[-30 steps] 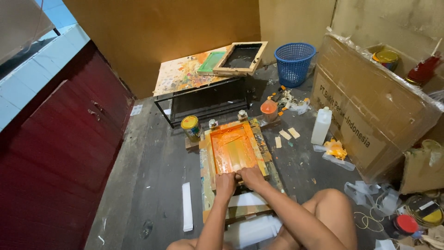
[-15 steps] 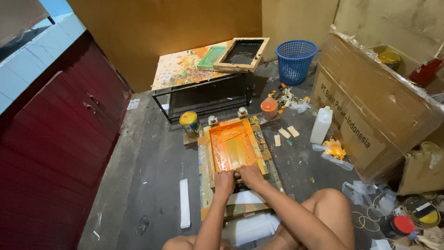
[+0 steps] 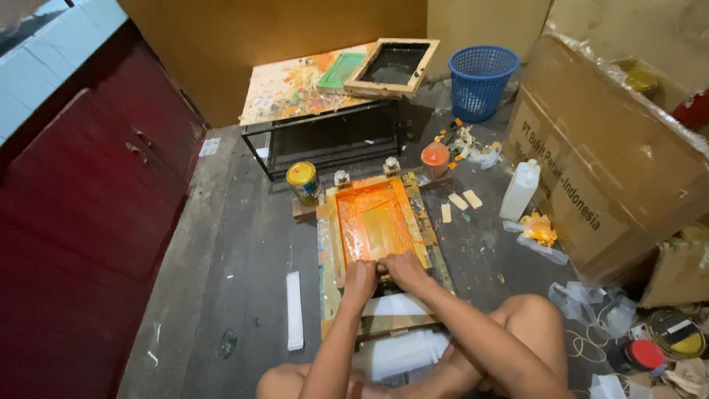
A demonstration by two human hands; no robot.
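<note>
Head view, looking down at a person seated on a dark wooden floor [image 3: 244, 251]. An orange-stained screen-printing frame [image 3: 374, 223] lies flat on a paint-smeared printing board [image 3: 326, 244] directly in front of the knees; it is rectangular, with its long axis running away from the person toward a low paint-splattered table [image 3: 295, 89], and its near short edge under the hands. The left hand [image 3: 360, 279] and the right hand [image 3: 405, 267] sit side by side, touching, at that near edge, fingers curled and pressed down together on something there; what they grip is hidden by the fingers themselves.

At the frame's far end stand a yellow-lidded paint can [image 3: 303, 182] to the left and an orange-lidded tub [image 3: 435, 158] to the right. A second wooden frame with dark mesh [image 3: 391, 68] rests on the table, beside a blue mesh basket [image 3: 482, 80]. A white plastic bottle [image 3: 519, 190] stands near a large cardboard sheet [image 3: 613, 170]. A white strip [image 3: 294, 309] lies on the floor left of the board.
</note>
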